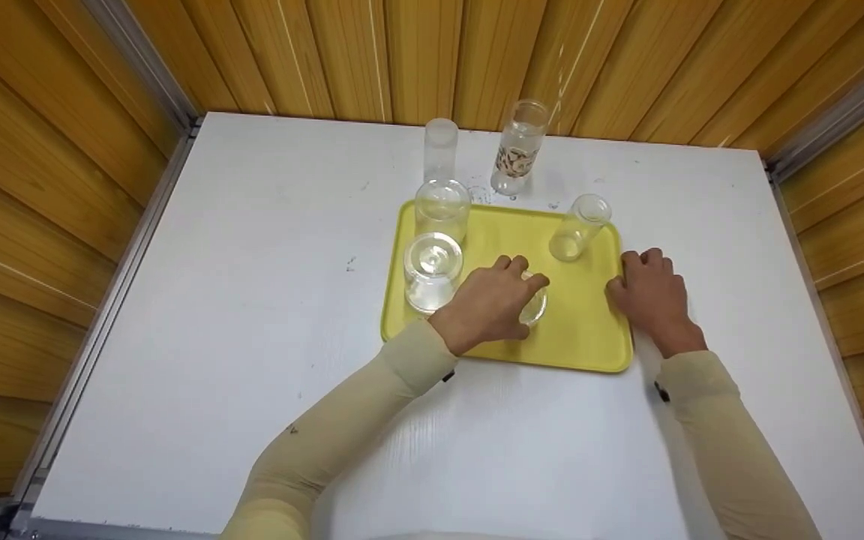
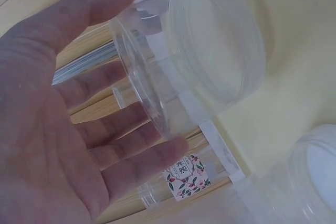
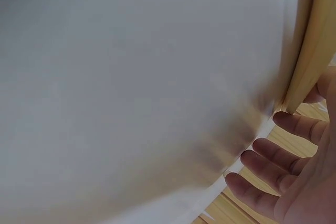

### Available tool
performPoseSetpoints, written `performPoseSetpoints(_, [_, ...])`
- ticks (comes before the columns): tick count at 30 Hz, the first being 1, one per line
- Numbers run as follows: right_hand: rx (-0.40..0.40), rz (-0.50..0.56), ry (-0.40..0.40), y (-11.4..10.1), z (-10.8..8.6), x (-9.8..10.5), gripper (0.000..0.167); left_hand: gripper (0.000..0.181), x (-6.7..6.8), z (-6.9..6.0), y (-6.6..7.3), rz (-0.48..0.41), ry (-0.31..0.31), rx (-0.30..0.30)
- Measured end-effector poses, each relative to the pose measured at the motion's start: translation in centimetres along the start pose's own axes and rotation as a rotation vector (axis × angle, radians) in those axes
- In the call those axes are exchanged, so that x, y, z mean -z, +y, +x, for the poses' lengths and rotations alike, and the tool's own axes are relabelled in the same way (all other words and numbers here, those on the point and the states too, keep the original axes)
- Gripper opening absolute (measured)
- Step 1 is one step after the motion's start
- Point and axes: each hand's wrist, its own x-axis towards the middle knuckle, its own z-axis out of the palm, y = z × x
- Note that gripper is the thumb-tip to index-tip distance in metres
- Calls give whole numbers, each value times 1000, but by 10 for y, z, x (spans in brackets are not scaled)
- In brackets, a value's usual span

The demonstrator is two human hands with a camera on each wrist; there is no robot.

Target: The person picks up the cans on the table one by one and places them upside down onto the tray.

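Observation:
A yellow tray (image 1: 582, 330) lies on the white table. My left hand (image 1: 488, 304) reaches over its middle, thumb and fingers around a low, clear jar (image 1: 535, 306). In the left wrist view, this clear jar (image 2: 210, 51) is between the thumb and the spread fingers, largely unobstructed. At the tray's right edge, my right hand (image 1: 653, 292) holds the rim, thumb at the edge. The right wrist view shows the tray's rim (image 3: 310, 40) by the thumb and index finger, with the fingertips (image 3: 239, 182) on the table.
Two clear jars (image 1: 432, 274) stand along the tray's left side. A taller clear jar (image 1: 580, 229) is at its back right. Behind the tray are a plain clear cylinder (image 1: 441, 146) and a clear one with a patterned label (image 1: 518, 154). Wood-patterned panels (image 1: 424, 60) enclose the table.

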Motion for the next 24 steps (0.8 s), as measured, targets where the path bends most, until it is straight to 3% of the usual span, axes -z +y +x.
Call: performPoseSetpoints(24, [-4, -2, 0, -1, 0, 0, 50, 65, -12, 3, -1, 20, -63, 13])
